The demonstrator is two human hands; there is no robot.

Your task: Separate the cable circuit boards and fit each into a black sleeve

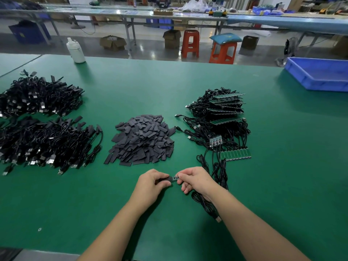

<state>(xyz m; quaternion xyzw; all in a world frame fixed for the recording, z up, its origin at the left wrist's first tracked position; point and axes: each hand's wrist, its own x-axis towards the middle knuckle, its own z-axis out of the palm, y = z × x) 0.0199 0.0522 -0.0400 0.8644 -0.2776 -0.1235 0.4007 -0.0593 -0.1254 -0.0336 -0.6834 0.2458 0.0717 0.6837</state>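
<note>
- Head view: a green-topped desk (188, 81) fills the frame, its far edge meeting a grey shop floor.
- Near the desk's near edge, the left hand (153, 182) pinches a black sleeve (168, 179), and the right hand (195, 178) pinches a small circuit board (175, 178) whose tip touches the sleeve's mouth.
- That board's black cable (204, 206) trails under the right forearm.
- A heap of loose sleeves (141, 140) lies mid-desk.
- Right of it sits a pile of cabled board strips (222, 117).
- Two heaps of sleeved cables (43, 125) lie toward the left edge.
- A blue tray (320, 76) sits at the far right corner and a white bottle (75, 50) at the far edge.
- Beyond stand orange stools (191, 43), cardboard boxes (112, 42) and long benches (169, 14).
</note>
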